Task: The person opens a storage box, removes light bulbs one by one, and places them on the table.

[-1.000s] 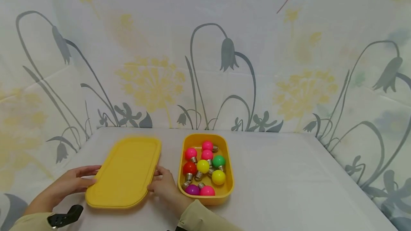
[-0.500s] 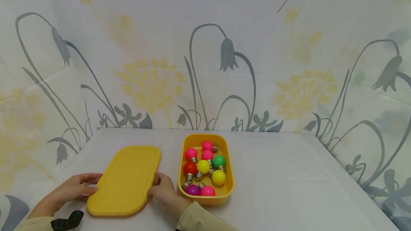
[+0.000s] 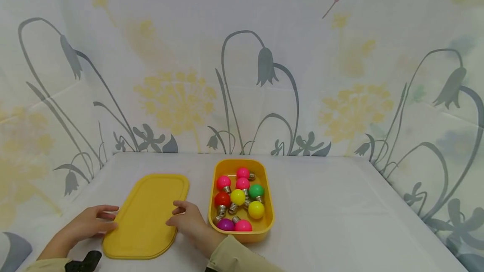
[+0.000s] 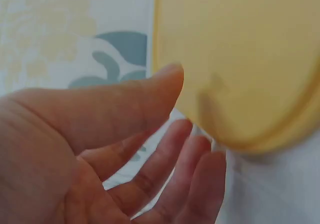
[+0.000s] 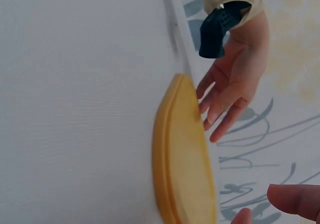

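A yellow rectangular lid [image 3: 141, 217] with rounded corners lies flat on the white tabletop, left of the middle in the head view. My left hand [image 3: 85, 223] is at its left edge, with fingers spread loosely and thumb apart from them; the left wrist view shows nothing between thumb [image 4: 145, 96] and fingers. Over the right edge of the lid hovers my right hand [image 3: 190, 223], fingers relaxed and holding nothing. Just right of that hand stands a yellow container [image 3: 247, 237] without a cover. Inside it lie several small coloured light bulbs [image 3: 238, 197] with metal screw bases.
A white cloth covers the table [image 3: 332, 213], which stretches to the right of the container. Behind and at both sides hangs a curtain [image 3: 242, 95] printed with grey and yellow flowers. A black device [image 3: 84, 261] is strapped at the left wrist.
The lid has come down nearer to me and now lies on the table. Both hands have let go of its edges, and the right fingers have lifted over its surface.
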Demonstrator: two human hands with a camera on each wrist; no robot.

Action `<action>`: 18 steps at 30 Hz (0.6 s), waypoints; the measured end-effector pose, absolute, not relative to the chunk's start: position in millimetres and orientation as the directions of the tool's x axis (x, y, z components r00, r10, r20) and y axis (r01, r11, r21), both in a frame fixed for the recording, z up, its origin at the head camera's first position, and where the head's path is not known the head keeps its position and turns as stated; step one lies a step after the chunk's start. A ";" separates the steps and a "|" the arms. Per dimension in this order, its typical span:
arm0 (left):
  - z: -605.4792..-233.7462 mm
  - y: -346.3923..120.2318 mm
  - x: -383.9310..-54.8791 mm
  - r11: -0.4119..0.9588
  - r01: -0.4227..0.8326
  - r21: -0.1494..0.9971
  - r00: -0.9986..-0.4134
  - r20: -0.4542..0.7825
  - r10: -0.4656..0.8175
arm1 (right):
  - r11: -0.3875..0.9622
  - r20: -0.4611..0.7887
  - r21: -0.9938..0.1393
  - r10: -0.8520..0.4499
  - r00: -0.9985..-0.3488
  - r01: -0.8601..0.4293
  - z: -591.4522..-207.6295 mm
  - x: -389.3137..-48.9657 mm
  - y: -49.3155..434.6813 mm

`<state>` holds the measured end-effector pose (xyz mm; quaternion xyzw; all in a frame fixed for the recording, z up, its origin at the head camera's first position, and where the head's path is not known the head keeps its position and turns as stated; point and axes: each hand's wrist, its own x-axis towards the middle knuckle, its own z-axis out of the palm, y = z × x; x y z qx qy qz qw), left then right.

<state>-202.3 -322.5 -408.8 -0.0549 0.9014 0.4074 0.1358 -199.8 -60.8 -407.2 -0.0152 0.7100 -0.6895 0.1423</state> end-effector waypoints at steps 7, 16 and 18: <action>-391.7 -296.9 -198.4 0.647 -0.065 0.760 -0.991 -0.124 0.046 | -0.021 -0.153 -0.986 -0.281 -0.947 0.166 -377.8 -199.6 -54.0; -380.9 -243.2 -199.4 0.495 -0.020 0.868 -0.997 -0.055 0.055 | -0.020 -0.143 -0.988 -0.283 -0.948 0.155 -353.7 -211.0 -30.0; -380.5 -231.2 -199.3 0.462 -0.016 0.887 -0.997 -0.049 0.059 | -0.007 -0.142 -0.989 -0.274 -0.951 0.149 -350.7 -213.5 -24.9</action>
